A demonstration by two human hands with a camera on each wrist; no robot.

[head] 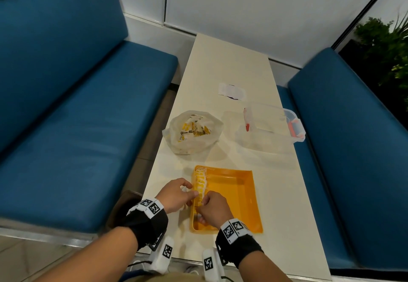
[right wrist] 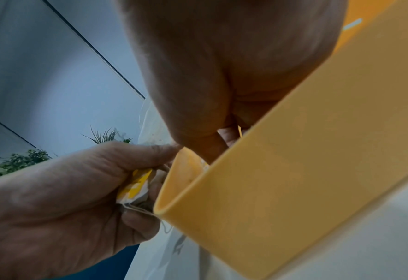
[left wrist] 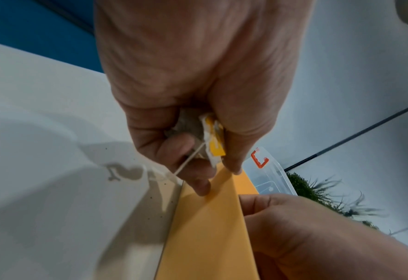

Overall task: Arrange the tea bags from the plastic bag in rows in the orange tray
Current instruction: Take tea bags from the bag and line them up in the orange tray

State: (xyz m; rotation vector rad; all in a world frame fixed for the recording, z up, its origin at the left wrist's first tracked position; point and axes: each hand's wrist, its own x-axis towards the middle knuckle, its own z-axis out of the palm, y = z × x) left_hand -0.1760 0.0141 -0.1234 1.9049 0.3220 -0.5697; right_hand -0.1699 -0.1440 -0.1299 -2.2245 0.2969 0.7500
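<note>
Table (head: 229, 78), plastic bag (head: 212, 125) of tea bags beyond my orange tray (head: 249, 193) | row (head: 200, 182) along its left wall | left hand (head: 176, 193) pinches a tea bag (left wrist: 213, 142) at the rim; right hand (head: 213, 210) curled inside, contents unclear | risk: trailing string (left wrist: 188, 161) snags, toppling the row | tray floor near my wrist hidden.

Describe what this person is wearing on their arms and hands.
Both hands, left hand and right hand, are bare, without gloves or rings in view. Each wrist carries a wide black strap topped by white blocks printed with black square marker patterns. White camera units with the same markers hang below each wrist, trailing thin cables. The forearms are bare, with no sleeves.
</note>
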